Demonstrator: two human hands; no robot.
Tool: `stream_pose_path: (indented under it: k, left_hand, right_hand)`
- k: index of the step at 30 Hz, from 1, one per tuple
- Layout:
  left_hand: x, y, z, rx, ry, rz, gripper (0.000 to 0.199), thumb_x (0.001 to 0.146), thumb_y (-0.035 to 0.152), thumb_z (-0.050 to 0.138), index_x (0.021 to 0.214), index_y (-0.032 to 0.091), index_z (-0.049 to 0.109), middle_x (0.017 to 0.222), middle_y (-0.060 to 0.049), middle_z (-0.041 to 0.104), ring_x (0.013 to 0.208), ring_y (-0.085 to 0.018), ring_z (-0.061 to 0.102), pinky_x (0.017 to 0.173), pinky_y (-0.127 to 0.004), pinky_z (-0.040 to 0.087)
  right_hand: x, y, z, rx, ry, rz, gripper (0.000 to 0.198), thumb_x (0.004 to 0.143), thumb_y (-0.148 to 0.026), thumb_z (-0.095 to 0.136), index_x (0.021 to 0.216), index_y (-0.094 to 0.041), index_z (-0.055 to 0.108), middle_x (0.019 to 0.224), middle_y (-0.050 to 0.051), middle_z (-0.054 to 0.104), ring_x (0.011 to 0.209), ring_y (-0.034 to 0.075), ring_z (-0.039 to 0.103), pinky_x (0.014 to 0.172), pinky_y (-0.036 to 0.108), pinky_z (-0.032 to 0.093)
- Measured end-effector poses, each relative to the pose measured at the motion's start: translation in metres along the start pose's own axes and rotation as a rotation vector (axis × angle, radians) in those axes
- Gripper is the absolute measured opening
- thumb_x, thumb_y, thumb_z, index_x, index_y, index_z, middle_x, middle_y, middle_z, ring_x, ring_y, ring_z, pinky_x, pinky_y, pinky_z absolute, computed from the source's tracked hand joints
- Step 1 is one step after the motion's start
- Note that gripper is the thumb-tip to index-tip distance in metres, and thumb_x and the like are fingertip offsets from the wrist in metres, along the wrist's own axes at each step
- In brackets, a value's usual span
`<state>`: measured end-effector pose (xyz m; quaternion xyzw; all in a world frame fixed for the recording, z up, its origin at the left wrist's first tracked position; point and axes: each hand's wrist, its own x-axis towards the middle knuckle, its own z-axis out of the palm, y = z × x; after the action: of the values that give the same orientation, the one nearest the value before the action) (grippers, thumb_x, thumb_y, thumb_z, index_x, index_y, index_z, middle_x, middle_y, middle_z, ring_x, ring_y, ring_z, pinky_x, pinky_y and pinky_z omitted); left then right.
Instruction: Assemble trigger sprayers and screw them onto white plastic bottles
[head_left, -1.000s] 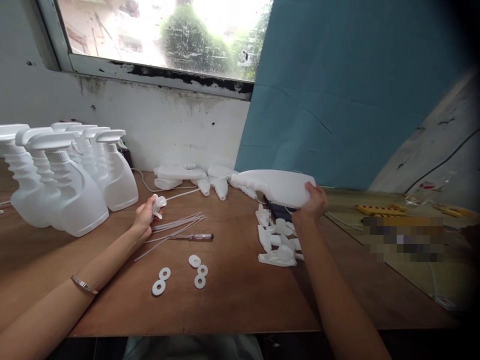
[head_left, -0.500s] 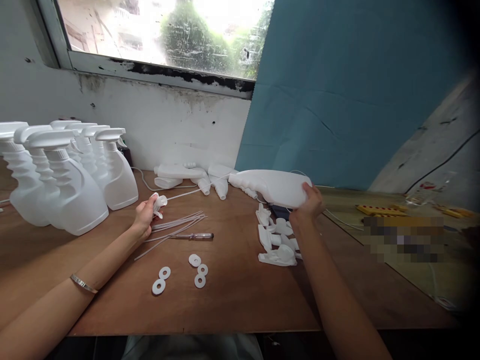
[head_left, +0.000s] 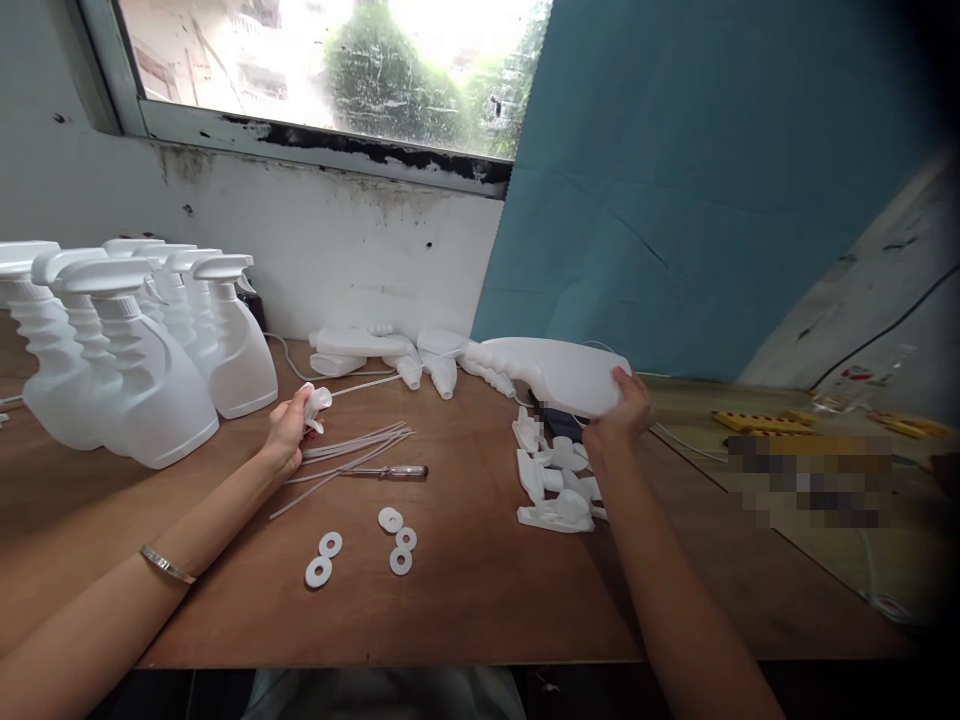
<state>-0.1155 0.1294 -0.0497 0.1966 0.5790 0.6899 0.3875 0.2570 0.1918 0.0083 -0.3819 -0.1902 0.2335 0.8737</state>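
My left hand (head_left: 289, 425) is closed around a white trigger spray head (head_left: 318, 401). From this head a thin white dip tube (head_left: 375, 382) runs to the right, its far end at the neck of a white bottle (head_left: 559, 370); whether the tip is inside I cannot tell. Gripping that bottle by its base, my right hand (head_left: 624, 405) keeps it on its side above the table, neck pointing left. Loose dip tubes (head_left: 356, 445) and a screwdriver (head_left: 390, 471) lie beside my left hand. Below the bottle is a cluster of spray heads (head_left: 559, 485).
Several assembled spray bottles (head_left: 157, 380) stand at the left. Against the wall lie more white bottles (head_left: 360, 345). Flat white washers (head_left: 319, 571) rest near the front of the brown table (head_left: 480, 610). Yellow pieces (head_left: 761, 421) and a clear container (head_left: 855, 388) are at the far right.
The bottle and my right hand have shifted very slightly to the right. My left hand keeps its hold on the spray head, almost unmoved.
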Motion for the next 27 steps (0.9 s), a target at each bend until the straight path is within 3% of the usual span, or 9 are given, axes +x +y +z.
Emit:
stream_pose_path:
  k: [5, 11, 14, 18, 22, 27]
  left_hand:
    - [0.0, -0.001, -0.001, 0.008, -0.017, 0.003, 0.027, 0.064, 0.037, 0.062, 0.077, 0.014, 0.054, 0.059, 0.002, 0.056, 0.039, -0.007, 0.048, 0.033, -0.017, 0.033]
    - [0.0, -0.003, -0.001, 0.027, -0.029, 0.016, 0.028, 0.065, 0.037, 0.062, 0.078, 0.015, 0.053, 0.058, 0.003, 0.055, 0.039, -0.007, 0.048, 0.035, -0.017, 0.035]
    - [-0.001, -0.003, 0.0, 0.039, -0.074, 0.015, 0.029, 0.063, 0.037, 0.064, 0.076, 0.014, 0.052, 0.054, 0.003, 0.054, 0.038, -0.008, 0.047, 0.035, -0.017, 0.035]
    - [-0.009, -0.002, 0.003, 0.044, -0.193, 0.012, 0.03, 0.063, 0.038, 0.063, 0.079, 0.014, 0.054, 0.055, 0.001, 0.057, 0.038, -0.008, 0.047, 0.035, -0.018, 0.033]
    - [-0.018, -0.002, 0.005, 0.077, -0.362, 0.009, 0.032, 0.066, 0.041, 0.059, 0.081, 0.012, 0.054, 0.052, -0.001, 0.058, 0.037, -0.009, 0.046, 0.034, -0.018, 0.029]
    - [-0.022, -0.003, 0.004, 0.105, -0.404, 0.004, 0.035, 0.066, 0.045, 0.06, 0.079, 0.013, 0.054, 0.049, 0.0, 0.056, 0.034, -0.008, 0.045, 0.031, -0.017, 0.022]
  right_hand:
    - [-0.001, 0.002, 0.0, -0.012, -0.013, 0.002, 0.028, 0.057, -0.02, 0.063, 0.084, -0.016, 0.061, 0.082, -0.003, 0.059, 0.074, 0.012, 0.056, 0.059, 0.024, 0.05]
    - [-0.011, 0.003, 0.004, 0.023, -0.124, 0.004, 0.029, 0.055, -0.019, 0.064, 0.084, -0.014, 0.062, 0.081, -0.002, 0.059, 0.074, 0.012, 0.057, 0.063, 0.023, 0.049]
    - [-0.034, 0.001, 0.01, 0.017, -0.177, 0.025, 0.029, 0.054, -0.019, 0.065, 0.083, -0.014, 0.063, 0.081, -0.001, 0.06, 0.074, 0.013, 0.057, 0.065, 0.025, 0.049]
    - [-0.084, 0.0, 0.014, -0.026, -0.359, 0.012, 0.035, 0.058, -0.025, 0.067, 0.091, -0.017, 0.064, 0.092, 0.001, 0.062, 0.084, 0.016, 0.057, 0.075, 0.029, 0.047]
    - [-0.126, 0.001, 0.01, -0.062, -0.557, -0.115, 0.033, 0.066, -0.028, 0.065, 0.097, -0.019, 0.061, 0.104, 0.003, 0.06, 0.099, 0.019, 0.054, 0.088, 0.035, 0.041]
    - [-0.142, 0.002, 0.001, -0.095, -0.617, -0.215, 0.031, 0.072, -0.028, 0.061, 0.101, -0.022, 0.056, 0.109, 0.003, 0.056, 0.103, 0.018, 0.052, 0.09, 0.035, 0.04]
